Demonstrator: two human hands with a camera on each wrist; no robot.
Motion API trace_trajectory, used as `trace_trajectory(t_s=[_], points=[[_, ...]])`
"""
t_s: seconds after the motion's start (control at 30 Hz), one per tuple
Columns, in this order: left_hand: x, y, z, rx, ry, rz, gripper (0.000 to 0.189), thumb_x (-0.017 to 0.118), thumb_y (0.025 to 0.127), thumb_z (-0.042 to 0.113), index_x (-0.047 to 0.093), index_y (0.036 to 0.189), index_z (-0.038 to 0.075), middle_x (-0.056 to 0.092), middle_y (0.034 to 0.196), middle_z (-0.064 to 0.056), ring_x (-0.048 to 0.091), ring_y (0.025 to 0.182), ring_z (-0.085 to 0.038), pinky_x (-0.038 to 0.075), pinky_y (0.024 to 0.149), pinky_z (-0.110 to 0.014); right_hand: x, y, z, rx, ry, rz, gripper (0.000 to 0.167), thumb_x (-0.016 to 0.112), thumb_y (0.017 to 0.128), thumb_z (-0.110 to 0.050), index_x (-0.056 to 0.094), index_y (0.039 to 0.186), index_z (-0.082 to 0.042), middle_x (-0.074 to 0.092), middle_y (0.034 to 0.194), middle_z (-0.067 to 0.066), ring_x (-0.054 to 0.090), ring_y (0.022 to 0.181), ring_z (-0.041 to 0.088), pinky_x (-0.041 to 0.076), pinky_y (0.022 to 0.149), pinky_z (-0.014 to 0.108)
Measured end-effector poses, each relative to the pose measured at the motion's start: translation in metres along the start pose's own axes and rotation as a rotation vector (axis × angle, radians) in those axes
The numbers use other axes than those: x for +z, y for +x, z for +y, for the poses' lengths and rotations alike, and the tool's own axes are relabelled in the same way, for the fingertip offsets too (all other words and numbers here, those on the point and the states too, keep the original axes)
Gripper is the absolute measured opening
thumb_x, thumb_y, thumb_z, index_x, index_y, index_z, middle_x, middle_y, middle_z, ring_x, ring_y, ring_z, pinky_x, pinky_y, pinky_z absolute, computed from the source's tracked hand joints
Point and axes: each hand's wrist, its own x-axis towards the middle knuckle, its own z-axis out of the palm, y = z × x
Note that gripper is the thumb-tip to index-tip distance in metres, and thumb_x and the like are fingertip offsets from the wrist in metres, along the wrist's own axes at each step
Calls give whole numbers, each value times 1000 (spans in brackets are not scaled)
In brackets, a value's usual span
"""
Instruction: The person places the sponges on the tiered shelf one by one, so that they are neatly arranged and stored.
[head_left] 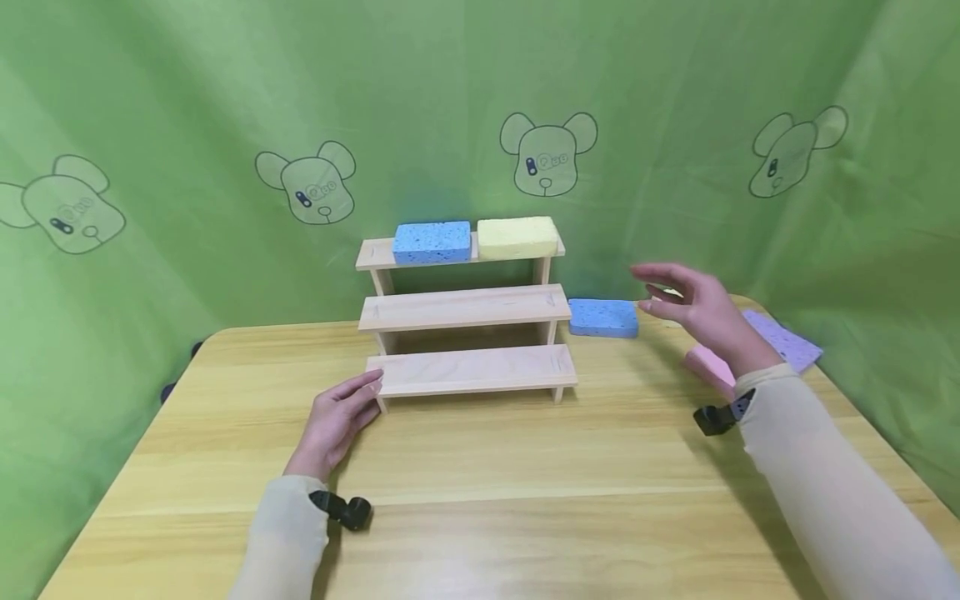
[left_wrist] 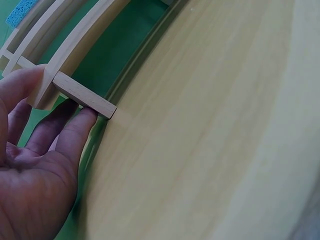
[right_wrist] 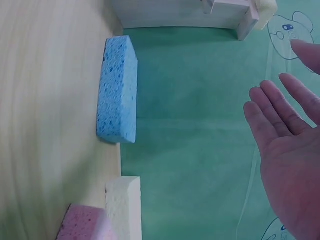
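Note:
A three-step wooden shelf [head_left: 472, 371] stands on the table, with a blue sponge [head_left: 431, 243] and a pale yellow sponge [head_left: 517, 238] side by side on its top step. My left hand [head_left: 337, 421] holds the left end of the lowest step, its fingers around the board's end and against the short leg [left_wrist: 84, 94]. To the right of the shelf, a second blue sponge [head_left: 602, 319] lies on the table. My right hand [head_left: 697, 308] is raised beside that sponge with nothing in it, and its fingers [right_wrist: 272, 112] are extended in the right wrist view.
Under and behind my right forearm lie a pink sponge [head_left: 708, 371] and a purple sponge [head_left: 783, 342]. Another pale yellow sponge [right_wrist: 124, 210] shows in the right wrist view beside the pink one. A green curtain [head_left: 435, 100] with bear-head prints hangs behind the wooden table [head_left: 510, 500].

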Motion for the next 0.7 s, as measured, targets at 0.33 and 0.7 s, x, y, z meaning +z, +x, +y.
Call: trace_trajectory(t_s=[0.33,0.7], points=[[2,1,-1,-5,9,4,43,64,95,4,53,135,-6,49,142,-17,61,114,-21,51,97,-33,-1,-2,18,38,27,-9,62,69,94,-21,41,148,-8,39,151,13,36,137,35,43,101,19],[0,1,-1,4,-11,-1,43,65,94,3,53,135,-7,48,142,-17,62,112,-21,51,96,-33,3,4,39,123,90,-7,70,72,92,-17,35,150,-6,32,155,12,27,142,34,27,116,46]])
